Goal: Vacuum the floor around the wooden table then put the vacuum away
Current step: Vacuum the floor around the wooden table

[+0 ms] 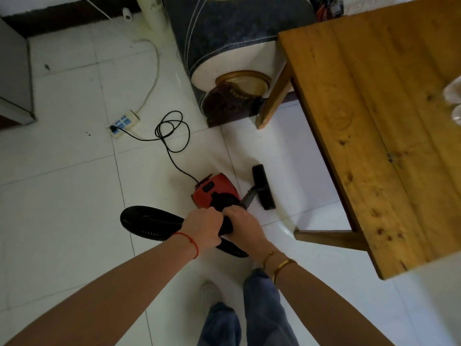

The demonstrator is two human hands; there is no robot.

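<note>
A small red vacuum (216,187) sits on the white tiled floor (69,201) left of the wooden table (379,126). Its black ribbed hose (147,222) loops to the left below it. My left hand (202,228) and my right hand (243,224) both grip the black handle end of the hose (227,227), side by side. From there a dark wand (249,197) runs to the black floor nozzle (263,187), which lies flat on the tiles near the table's edge.
The vacuum's black cord (172,136) coils across the floor to a white power strip (123,123). A sofa arm (232,46) stands behind the table leg (275,96). A grey cabinet (15,76) is at far left. My feet (212,293) are below.
</note>
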